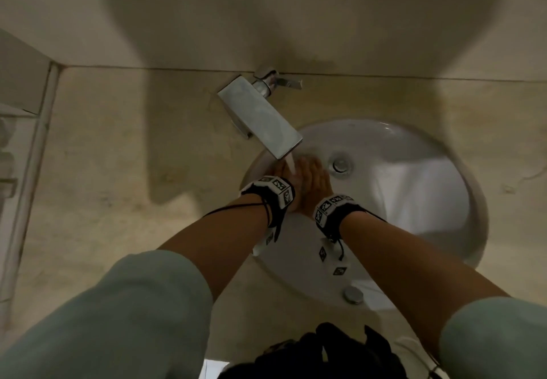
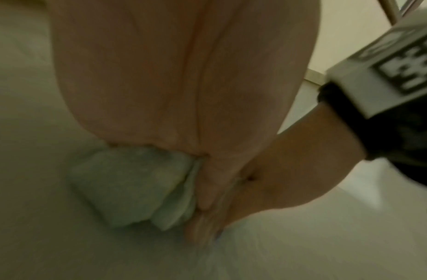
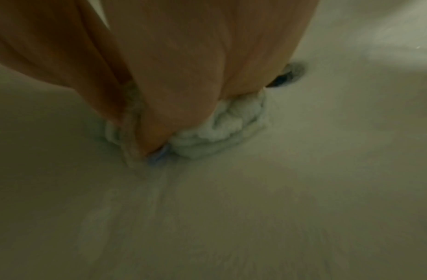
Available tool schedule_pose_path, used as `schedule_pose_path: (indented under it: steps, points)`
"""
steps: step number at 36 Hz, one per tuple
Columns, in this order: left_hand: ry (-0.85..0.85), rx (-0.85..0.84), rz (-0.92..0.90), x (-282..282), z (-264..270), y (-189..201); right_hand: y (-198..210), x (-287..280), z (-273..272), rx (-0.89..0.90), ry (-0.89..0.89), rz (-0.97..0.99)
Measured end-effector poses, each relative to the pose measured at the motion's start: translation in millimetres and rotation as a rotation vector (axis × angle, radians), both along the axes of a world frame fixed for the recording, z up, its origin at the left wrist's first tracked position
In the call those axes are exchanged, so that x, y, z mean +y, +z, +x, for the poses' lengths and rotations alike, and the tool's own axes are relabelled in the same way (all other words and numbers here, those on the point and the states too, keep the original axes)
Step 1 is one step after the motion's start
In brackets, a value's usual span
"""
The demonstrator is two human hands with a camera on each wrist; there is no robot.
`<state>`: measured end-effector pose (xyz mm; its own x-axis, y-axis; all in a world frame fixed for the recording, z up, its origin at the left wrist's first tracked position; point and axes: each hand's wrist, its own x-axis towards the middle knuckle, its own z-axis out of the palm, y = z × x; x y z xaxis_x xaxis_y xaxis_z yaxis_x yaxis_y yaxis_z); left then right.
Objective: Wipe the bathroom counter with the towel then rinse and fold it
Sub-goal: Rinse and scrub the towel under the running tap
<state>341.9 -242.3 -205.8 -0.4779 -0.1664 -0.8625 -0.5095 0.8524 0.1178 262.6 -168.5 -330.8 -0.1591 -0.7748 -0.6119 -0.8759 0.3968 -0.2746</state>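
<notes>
step: rinse | left hand and right hand pressed together round bunched towel, squeezing it under tap stream, low in sink beside drain | next, likely: wring firmly, then fold

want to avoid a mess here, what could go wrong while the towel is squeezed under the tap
Water runs from the flat chrome faucet onto both hands, so it may splash onto the beige stone counter. The left hand and right hand squeeze the small pale green towel near the round drain; the wrist straps could get wet.
</notes>
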Motion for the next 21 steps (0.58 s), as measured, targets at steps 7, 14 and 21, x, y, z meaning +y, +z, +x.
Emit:
schedule_pose_path:
  steps: [7,14,21]
  points:
    - [0.041,-0.043,-0.062,3.5,-15.2,41.6,-5.5,-2.8,-0.9,0.018,0.029,0.004]
    - [0.131,-0.147,-0.072,-21.1,-4.1,-47.8,7.8,-12.0,-3.5,0.015,0.034,0.077]
    - [0.301,-0.006,-0.001,-18.3,-8.4,-67.1,40.5,-12.3,-3.3,-0.062,-0.005,-0.006]
